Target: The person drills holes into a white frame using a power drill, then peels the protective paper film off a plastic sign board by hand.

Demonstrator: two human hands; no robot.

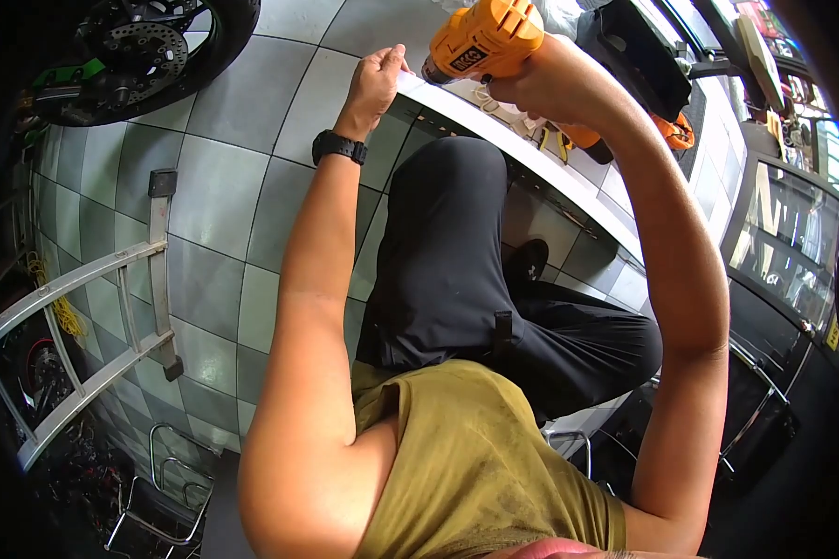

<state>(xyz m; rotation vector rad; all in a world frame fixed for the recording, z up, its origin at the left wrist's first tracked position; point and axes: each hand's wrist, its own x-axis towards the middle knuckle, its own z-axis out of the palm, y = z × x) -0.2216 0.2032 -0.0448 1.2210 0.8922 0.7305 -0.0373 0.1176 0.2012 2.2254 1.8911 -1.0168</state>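
Note:
At the top of the head view, my right hand (555, 84) is wrapped round the handle of an orange power drill (488, 39), whose chuck points left and down. Just left of the chuck, my left hand (379, 76) has its fingers pinched together at the edge of a white table (503, 140). Whatever those fingers hold is too small to make out. A black watch (339, 147) is on the left wrist. Below the drill, several small items and yellow-handled tools (557, 144) lie on the table, partly hidden by my right hand and forearm.
A motorcycle wheel (149, 56) is at the upper left. A metal ladder-like frame (84, 298) stands at the left, with a chair (163, 494) below it. A black bag (634, 56) sits at the upper right, and a glass cabinet (788, 233) is at the right.

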